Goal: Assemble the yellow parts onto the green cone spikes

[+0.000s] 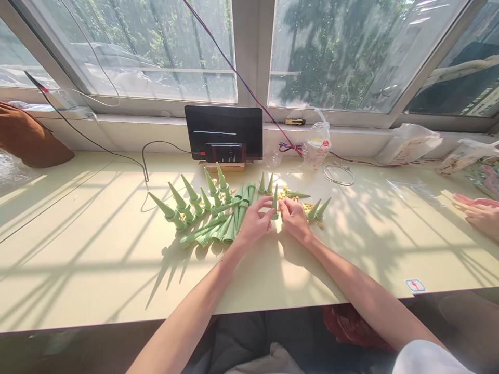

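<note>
My left hand point(256, 221) has its fingers closed around the base of a pointed green plastic cone point(275, 198), which stands upright. Close beside it, my right hand point(295, 216) is pinched at the fingertips; whatever it holds is too small to make out. Left of my hands, several hollow green cones point(230, 228) lie in a fanned pile. Behind these stands a row of upright green cones point(189, 191), some seated on other green pieces. Small yellow pieces point(286, 193) are scattered behind my hands. Two more upright cones point(317, 212) are right of my right hand.
A dark tablet point(224, 127) leans at the window, with a phone point(225, 152) before it. A plastic-wrapped cup point(316, 145), a coiled cable point(339, 175) and plastic bags point(409, 143) sit at the back. Another person's hand point(483, 215) is at the right edge.
</note>
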Motion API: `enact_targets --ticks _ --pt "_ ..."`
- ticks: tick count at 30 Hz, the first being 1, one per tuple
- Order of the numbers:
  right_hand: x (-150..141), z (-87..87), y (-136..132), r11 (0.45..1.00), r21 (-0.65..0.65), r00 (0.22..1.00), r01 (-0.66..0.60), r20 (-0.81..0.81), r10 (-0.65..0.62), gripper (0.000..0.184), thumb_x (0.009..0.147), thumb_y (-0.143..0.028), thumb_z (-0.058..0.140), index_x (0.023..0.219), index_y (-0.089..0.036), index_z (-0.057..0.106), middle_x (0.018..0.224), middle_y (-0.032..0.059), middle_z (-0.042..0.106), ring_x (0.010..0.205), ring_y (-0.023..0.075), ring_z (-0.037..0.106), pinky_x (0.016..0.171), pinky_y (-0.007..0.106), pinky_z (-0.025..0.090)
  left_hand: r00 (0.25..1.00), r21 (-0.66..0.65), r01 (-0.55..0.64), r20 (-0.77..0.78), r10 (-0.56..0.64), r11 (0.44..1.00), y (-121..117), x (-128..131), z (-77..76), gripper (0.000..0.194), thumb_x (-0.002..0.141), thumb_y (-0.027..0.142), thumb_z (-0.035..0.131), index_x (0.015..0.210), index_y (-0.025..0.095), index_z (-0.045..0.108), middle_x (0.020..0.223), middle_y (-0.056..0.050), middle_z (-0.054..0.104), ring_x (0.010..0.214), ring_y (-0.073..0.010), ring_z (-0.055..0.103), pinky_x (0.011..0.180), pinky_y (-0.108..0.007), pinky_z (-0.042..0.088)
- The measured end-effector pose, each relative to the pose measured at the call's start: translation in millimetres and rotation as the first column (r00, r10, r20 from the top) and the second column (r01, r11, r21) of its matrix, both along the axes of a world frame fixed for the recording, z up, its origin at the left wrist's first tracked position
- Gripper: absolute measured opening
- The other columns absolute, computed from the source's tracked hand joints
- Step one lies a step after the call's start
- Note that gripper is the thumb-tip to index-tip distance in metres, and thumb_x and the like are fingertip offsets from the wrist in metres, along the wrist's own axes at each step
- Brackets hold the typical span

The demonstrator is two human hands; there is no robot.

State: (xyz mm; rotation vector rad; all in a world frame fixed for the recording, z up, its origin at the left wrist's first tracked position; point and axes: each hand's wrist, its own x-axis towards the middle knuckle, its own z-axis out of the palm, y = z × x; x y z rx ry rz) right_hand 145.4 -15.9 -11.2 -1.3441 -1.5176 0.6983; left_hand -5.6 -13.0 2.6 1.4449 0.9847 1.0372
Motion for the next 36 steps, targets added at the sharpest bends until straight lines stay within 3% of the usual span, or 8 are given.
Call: enact_targets --ticks 12,21,30,36 --pt "0.7 0.5 -0.4 1.0 -0.009 1.0 0.01 -0.001 -0.01 0.033 0.095 -0.042 0.042 0.068 -0.023 0.043 0.051 -0.0048 0.04 0.049 0.0137 0.037 0.05 0.027 0.03 0.996 0.144 0.002 -0.087 0.011 0.99 -2.0 3.6 -3.8 0.034 0.088 0.03 0.056 0.12 0.023 0.059 0.112 -0.007 0.061 0.05 -0.0046 0.056 0.047 -0.02 0.049" --pt "-0.1 1.8 -0.4 1.0 -0.022 1.0 0.012 -0.007 -0.012 0.03 0.094 -0.039 0.043 0.069 -0.023 0.045 0.053 -0.0039 0.043 0.049 0.0138 0.04 0.05 0.027 0.033 0.972 0.376 0.015 -0.222 0.075 0.926 -1.3 3.8 -7.5 0.026 0.089 0.025 0.054 0.113 0.023 0.061 0.111 -0.006 0.06 0.056 -0.0046 0.049 0.056 -0.021 0.049" --pt "-0.1 0.1 1.4 0.999 -0.036 0.998 0.025 -0.051 -0.027 0.033 0.093 -0.044 0.045 0.067 -0.024 0.041 0.05 -0.0042 0.041 0.047 0.014 0.04 0.048 0.028 0.032 0.969 0.358 0.033 -0.239 0.057 0.933 -2.3 2.9 -6.1 0.033 0.085 0.015 0.05 0.114 0.024 0.062 0.109 -0.005 0.055 0.07 -0.0084 0.057 0.065 -0.021 0.053" --pt "1.4 -2.3 2.7 0.999 -0.035 0.996 0.034 -0.082 -0.036 0.034 0.094 -0.046 0.045 0.068 -0.024 0.045 0.051 -0.0043 0.041 0.047 0.0138 0.038 0.048 0.028 0.032 0.989 0.33 0.066 -0.149 -0.017 0.942 0.2 2.1 -5.6 0.026 0.091 0.021 0.047 0.11 0.024 0.064 0.11 -0.005 0.052 0.08 -0.0109 0.061 0.068 -0.023 0.057"
